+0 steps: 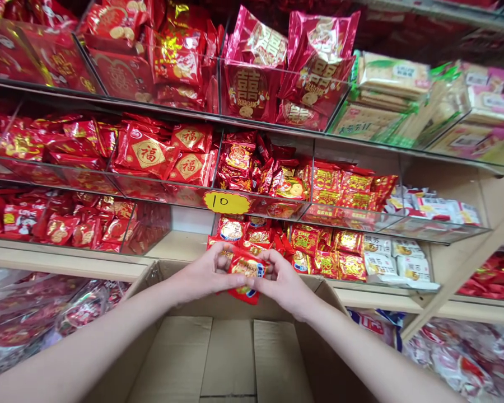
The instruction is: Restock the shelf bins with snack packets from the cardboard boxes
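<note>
Between both hands is a small red snack packet (248,270) with gold and blue print. My left hand (212,270) grips its left side, the thumb lying across its front. On the other side, my right hand (286,282) pinches the packet's right edge between thumb and fingers. Both hands hover above an open cardboard box (231,358), whose bottom flaps show bare. Right behind the hands, red and gold packets (304,240) fill the low clear bin on the shelf. Fingers hide part of the held packet.
Clear-fronted shelf bins hold red packets (145,148), pink-red bags (252,89) and green-and-white cracker packs (392,78). A yellow tag (227,202) marked 10 hangs on the middle shelf edge. White packets (411,260) sit low right. Bagged goods (21,324) lie beneath the shelves.
</note>
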The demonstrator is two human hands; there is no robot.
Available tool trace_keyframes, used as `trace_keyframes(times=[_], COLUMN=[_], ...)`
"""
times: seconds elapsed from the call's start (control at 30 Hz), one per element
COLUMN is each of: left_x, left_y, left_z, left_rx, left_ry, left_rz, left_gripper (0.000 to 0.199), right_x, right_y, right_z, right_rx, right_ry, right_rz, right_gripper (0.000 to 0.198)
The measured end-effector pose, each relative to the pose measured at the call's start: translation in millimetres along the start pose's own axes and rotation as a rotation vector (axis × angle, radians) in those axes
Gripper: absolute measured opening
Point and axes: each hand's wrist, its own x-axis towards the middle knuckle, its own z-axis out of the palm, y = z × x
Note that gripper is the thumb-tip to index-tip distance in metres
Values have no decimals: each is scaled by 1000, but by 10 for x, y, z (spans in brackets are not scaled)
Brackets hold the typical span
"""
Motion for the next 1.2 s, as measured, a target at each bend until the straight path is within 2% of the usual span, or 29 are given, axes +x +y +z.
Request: trace_keyframes(times=[0.1,0.2,0.27,0.33,0.4,0.47,0.53,0.7,0.87,1.03,1.2], left_x=[-1,7,8,5,2,7,23,94,128,121,122], left_y=[-29,-67,-74,-60,-38,-32,-54,-198,-279,-270,-263], left_z=[25,43,41,14,-36,-88,-118,-58,9,3,5], left_rx=[69,276,427,608,853,1118,1324,1531,1556,1568,1584], left_ry=[-40,-4,76,201,290,293,255,164,152,148,153], left_rz=[-90,9,85,142,252,372,410,337,289,287,310], left_gripper=[39,30,31,35,34,31,34,46,50,48,46], right_x=[3,-4,4,48,140,267,400,604,637,734,815], right_y=[-12,-23,-38,-60,-72,-56,-8,115,58,0,-6], right_z=[-14,-50,-106,-194,-303,-404,-473,-479,-411,-385,-362], right_rx=[-24,-235,-366,-437,-521,-655,-800,-1034,-1140,-1266,-1338], right_ry=[49,-24,-6,123,329,473,503,470,501,512,492], right_rz=[-38,-114,-174,-258,-357,-429,-467,-346,-210,6,60], right_gripper=[29,21,19,21,22,22,22,30,29,19,18])
